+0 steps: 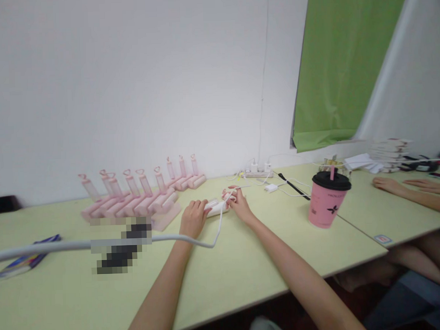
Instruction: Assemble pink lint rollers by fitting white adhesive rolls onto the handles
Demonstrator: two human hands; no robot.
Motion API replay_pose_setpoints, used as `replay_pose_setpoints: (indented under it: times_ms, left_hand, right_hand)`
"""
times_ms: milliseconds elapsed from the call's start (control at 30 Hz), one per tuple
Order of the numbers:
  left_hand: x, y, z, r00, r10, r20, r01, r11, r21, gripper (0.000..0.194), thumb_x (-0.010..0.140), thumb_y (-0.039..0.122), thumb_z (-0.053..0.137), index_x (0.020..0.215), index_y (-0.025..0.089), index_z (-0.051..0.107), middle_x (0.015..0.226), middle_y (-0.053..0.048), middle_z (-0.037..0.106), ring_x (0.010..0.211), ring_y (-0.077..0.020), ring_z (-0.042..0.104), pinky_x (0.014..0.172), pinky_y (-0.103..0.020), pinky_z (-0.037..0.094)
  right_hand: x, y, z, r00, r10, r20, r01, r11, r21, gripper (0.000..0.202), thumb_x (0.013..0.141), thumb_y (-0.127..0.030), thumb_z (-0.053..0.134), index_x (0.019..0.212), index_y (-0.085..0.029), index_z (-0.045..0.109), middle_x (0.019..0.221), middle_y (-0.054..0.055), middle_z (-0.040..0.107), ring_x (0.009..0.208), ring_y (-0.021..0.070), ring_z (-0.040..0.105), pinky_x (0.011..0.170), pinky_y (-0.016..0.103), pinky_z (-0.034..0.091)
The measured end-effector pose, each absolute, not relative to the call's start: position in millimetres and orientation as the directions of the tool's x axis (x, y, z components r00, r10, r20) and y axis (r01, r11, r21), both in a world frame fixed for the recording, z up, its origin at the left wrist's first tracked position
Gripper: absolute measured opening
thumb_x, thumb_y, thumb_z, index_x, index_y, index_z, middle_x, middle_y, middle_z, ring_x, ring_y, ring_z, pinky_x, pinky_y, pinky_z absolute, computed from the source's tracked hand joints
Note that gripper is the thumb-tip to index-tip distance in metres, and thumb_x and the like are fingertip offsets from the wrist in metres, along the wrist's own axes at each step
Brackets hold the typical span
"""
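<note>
My left hand (193,218) is closed round the near end of a pale white-and-pink oblong piece (217,209) on the table. At its far end, my right hand (240,205) has its fingers bent round a small pink-and-white part (229,195); blur hides its exact kind. A white cable (197,241) runs in from the left, bends in front of my hands and rises to that part. Left of my hands stand rows of pink blocks (133,205), each with a clear tube topped by a pink loop.
A pink cup (325,204) with a black lid and straw stands to the right. Behind are a power strip (258,174), a white plug (270,187) and a black strap (295,187). A colourful packet (26,261) lies left. Another person's hands (390,184) rest at far right.
</note>
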State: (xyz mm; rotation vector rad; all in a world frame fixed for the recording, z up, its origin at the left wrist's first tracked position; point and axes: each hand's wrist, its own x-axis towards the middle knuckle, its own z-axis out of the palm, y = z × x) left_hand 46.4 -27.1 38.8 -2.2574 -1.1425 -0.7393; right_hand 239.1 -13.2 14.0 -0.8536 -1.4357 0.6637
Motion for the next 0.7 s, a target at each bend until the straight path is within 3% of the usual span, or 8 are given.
replay_pose_setpoints:
  times_ms: [100,167,333,700]
  left_hand:
    - [45.4,-27.6,39.4,0.514,0.555,0.655,0.823,-0.533,-0.194,0.032,0.090,0.036,0.035,0.103,0.015,0.053,0.090,-0.009,0.058,0.087,-0.0202,0.048,0.074,-0.031,0.038]
    - [44.5,-27.6,39.8,0.522,0.553,0.649,0.821,-0.533,-0.205,0.031,0.090,0.036,0.035,0.103,0.015,0.053,0.089,-0.008,0.057,0.087,-0.0204,0.048,0.074,-0.031,0.038]
    - [42.6,-26.7,41.2,0.519,0.539,0.664,0.818,-0.539,-0.201,0.031,0.089,0.036,0.037,0.105,0.015,0.053,0.089,-0.009,0.057,0.088,-0.0205,0.048,0.075,-0.032,0.039]
    - [45.6,-34.6,43.7,0.602,0.520,0.606,0.763,-0.597,-0.246,0.029,0.090,0.036,0.035,0.104,0.017,0.053,0.087,-0.007,0.055,0.083,-0.0195,0.045,0.071,-0.031,0.036]
  right_hand:
    - [252.2,-12.5,16.7,-0.088,0.874,0.477,0.046,0.482,-0.875,0.032,0.077,-0.035,0.052,0.105,-0.022,0.043,0.102,0.004,0.063,0.055,0.0085,0.059,0.043,0.017,0.038]
    - [258.5,-15.1,21.2,-0.149,0.880,0.451,0.064,0.464,-0.884,0.031,0.076,-0.039,0.054,0.100,-0.019,0.050,0.099,0.005,0.064,0.058,0.0096,0.060,0.041,0.016,0.036]
    - [258.8,-21.8,29.9,-0.163,0.841,0.515,0.232,0.540,-0.809,0.028,0.072,-0.035,0.061,0.092,-0.016,0.067,0.091,0.006,0.064,0.075,0.0132,0.057,0.059,0.022,0.043]
    - [254.0,-29.5,29.6,-0.225,0.825,0.518,0.343,0.564,-0.751,0.028,0.078,-0.034,0.057,0.100,-0.020,0.068,0.098,0.006,0.066,0.081,0.0146,0.056,0.070,0.025,0.042]
